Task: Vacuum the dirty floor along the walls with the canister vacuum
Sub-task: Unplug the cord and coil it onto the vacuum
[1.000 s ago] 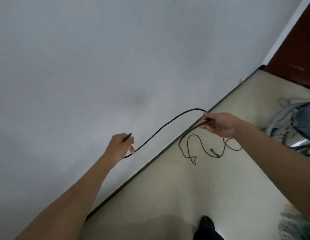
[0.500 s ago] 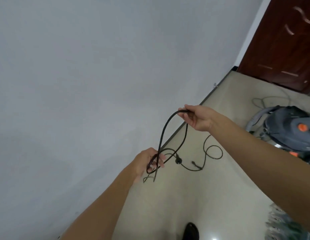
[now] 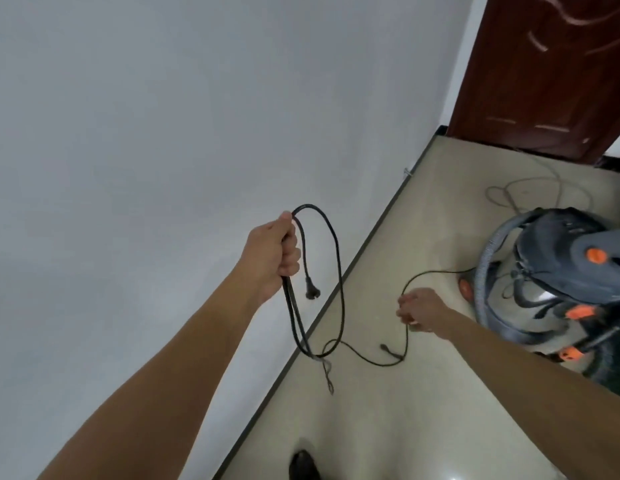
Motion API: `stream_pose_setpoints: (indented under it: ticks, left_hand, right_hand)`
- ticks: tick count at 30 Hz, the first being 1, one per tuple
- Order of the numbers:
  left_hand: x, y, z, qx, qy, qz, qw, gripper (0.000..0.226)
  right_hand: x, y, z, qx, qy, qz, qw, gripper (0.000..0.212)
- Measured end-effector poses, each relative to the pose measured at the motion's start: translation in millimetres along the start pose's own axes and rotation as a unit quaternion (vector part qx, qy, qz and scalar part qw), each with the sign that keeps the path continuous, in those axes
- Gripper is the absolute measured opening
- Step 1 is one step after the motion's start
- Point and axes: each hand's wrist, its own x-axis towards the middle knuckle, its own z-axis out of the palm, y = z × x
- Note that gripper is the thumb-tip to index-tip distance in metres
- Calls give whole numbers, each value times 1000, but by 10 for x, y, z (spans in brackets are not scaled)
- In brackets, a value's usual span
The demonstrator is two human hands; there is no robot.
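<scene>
A grey canister vacuum (image 3: 557, 268) with orange buttons and a grey ribbed hose stands on the beige floor at the right. Its black power cord (image 3: 339, 282) runs from the vacuum through my right hand (image 3: 419, 308), loops on the floor and rises to my left hand (image 3: 275, 252). My left hand is raised in front of the white wall and grips several hanging loops of the cord; the plug (image 3: 311, 293) dangles just below it. My right hand is lower, near the vacuum, with its fingers closed around the cord.
A white wall (image 3: 163, 133) with a dark skirting line fills the left. A dark red wooden door (image 3: 550, 71) stands at the far right. A thin grey cable (image 3: 519, 188) lies on the floor behind the vacuum. My dark shoe (image 3: 303, 465) shows at the bottom.
My left hand rose with the gathered loops of cord. My right hand dropped from the top of the loop down to a stretch of cord near the vacuum. The view swung right.
</scene>
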Motion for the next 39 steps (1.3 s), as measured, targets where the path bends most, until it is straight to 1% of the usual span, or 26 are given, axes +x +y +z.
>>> stream_pose_setpoints:
  ticks: [2,3,4,5,6,7,8,9,10,11,12,13,14,15,16,17,18,19,22,24,26,28,31,33,35,39]
  left_hand:
    - [191,339,87,-35,-11,8,999,39]
    - [291,512,120,-49,-20,13,999,39]
    - [385,686,147,-62,-34,20,997,39]
    - [476,860,172,-72,-50,27,996,39]
    - [568,1035,191,-78,-68,33,994,39]
    - [655,1213,209,-79,-88,39,992,39]
    - [743,1386,221,-78,-105,46,990,39]
    - [823,1547,229,-77,-119,53,989,38]
    - [901,1694,241,-75,-131,57,987,38]
    - [985,1826,257,-74,-145,59,985,38]
    - [1070,1946,282,-72,-160,61,983,38]
    - [1160,2045,318,-69,-175,61,980,38]
    - [1247,2128,369,-66,-188,59,978,38]
    - [1339,2199,431,-65,-200,57,976,38]
    - [1435,2257,503,-65,-208,56,974,38]
    - [1539,2308,574,-66,-213,58,973,37]
    - [1646,2356,643,-64,-212,62,973,37]
    - [1759,2397,705,-55,-206,70,975,37]
    - [2144,2529,839,2,-169,117,979,38]
    - [2434,2596,904,42,-150,141,978,38]
    - [2738,2611,981,77,-122,157,977,38]
    - [3075,2519,1138,115,-89,168,975,38]
    - [3636,2092,1488,182,-59,169,967,39]
    - [3982,1678,1710,224,-51,160,960,40]
    - [4250,1241,1911,264,-43,135,954,39]
    - [4582,541,2317,312,-86,58,945,31]
  right_hand:
    - [58,195,252,-206,-76,-11,975,67]
    - [85,238,435,-264,-118,-23,957,91]
    - [104,217,637,-291,-152,-42,944,111]
    - [126,143,839,-290,-176,-68,938,123]
    - [171,57,1034,-259,-185,-94,943,124]
    - [215,-47,1211,-217,-167,-113,955,111]
    - [267,-160,1337,-171,-125,-127,969,83]
    - [305,-288,1394,-127,-69,-130,981,55]
    - [377,-385,1404,-97,-8,-128,987,42]
    - [457,-476,1389,-72,49,-120,989,44]
    - [558,-569,1361,-48,88,-117,988,63]
    - [646,-686,1325,-20,91,-120,988,88]
    - [721,-850,1300,2,65,-129,990,104]
    - [775,-1050,1280,13,21,-146,989,102]
    - [821,-1247,1272,25,-22,-160,987,81]
    - [873,-1407,1275,31,-46,-161,985,50]
    - [930,-1515,1246,25,-48,-157,986,24]
    - [1012,-1544,1173,10,-39,-149,988,20]
    - [1332,-1094,660,-89,38,-76,992,34]
    - [1508,-550,95,-142,61,1,988,38]
    - [1665,-16,-562,-123,80,96,985,38]
    - [1769,284,-1137,-43,98,185,977,38]
    - [1932,206,-1730,129,92,241,958,35]
    - [2070,-196,-2073,227,63,217,947,35]
    - [2155,-713,-2426,295,40,154,942,32]
    - [2277,-1720,-3002,471,3,49,881,35]
